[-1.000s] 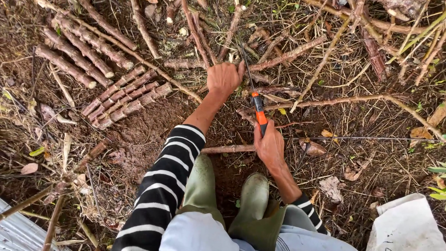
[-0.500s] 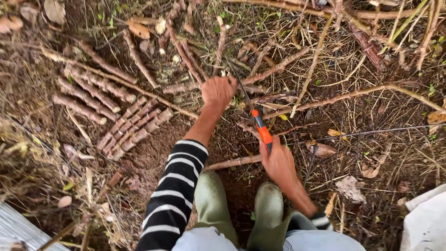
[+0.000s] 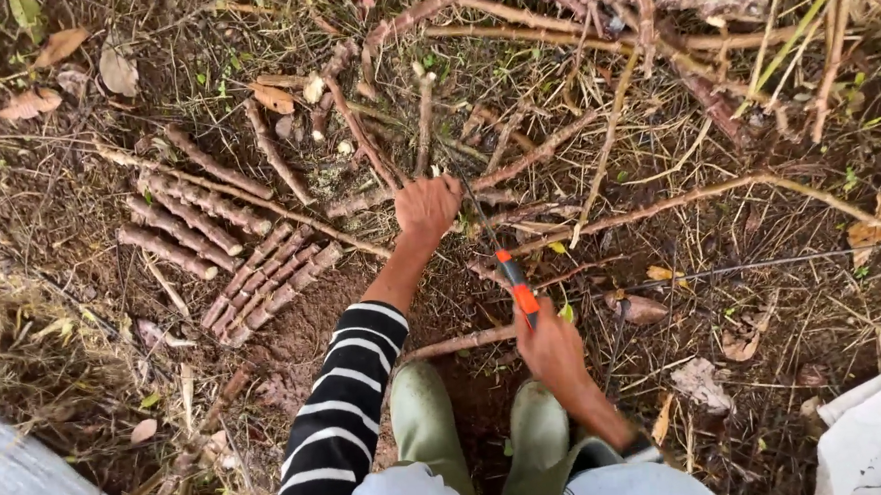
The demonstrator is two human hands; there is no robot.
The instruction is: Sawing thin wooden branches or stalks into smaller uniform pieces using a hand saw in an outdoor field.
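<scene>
The left hand [image 3: 427,206] is closed around a long brown stick [image 3: 379,196] that lies on the ground. It holds the stick down. The right hand [image 3: 551,347] is closed tight on the orange handle of a small saw [image 3: 506,264]. The thin dark blade points up toward the left hand and ends just beside it, near the stick.

The ground [image 3: 780,302] is brown dirt with dry leaves, twigs and a little green grass. Many long sticks lie across each other at the top. To the left, a neat row of short cut sticks [image 3: 264,280] lies side by side. Two green boots [image 3: 428,421] stand below the hands.
</scene>
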